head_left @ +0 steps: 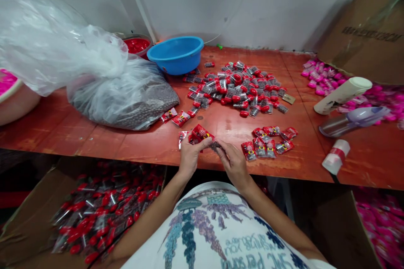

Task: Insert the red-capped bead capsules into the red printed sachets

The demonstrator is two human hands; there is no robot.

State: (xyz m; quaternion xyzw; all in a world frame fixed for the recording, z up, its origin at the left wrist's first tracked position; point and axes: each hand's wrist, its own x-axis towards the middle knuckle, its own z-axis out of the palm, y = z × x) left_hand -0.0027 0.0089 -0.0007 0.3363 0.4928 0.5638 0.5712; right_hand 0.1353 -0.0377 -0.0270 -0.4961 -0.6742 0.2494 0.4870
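Note:
My left hand [190, 154] and my right hand [232, 163] meet at the near edge of the red-brown table [94, 142]. The left hand's fingers are closed on a few small red packets [200, 133]. The right hand pinches a small dark item [216, 146] between the two hands; I cannot name it. Just right of my hands lies a small group of red packets [267, 142]. Farther back sits a large heap of red-capped clear tubes [238, 87].
A big clear plastic bag of dark beads [126, 100] lies at the left, with a blue basin [176, 53] and a bowl of red caps [136, 44] behind. Bottles [342, 94] and pink items [322, 77] sit at the right. A cardboard box of red-capped tubes [101, 210] stands under the table.

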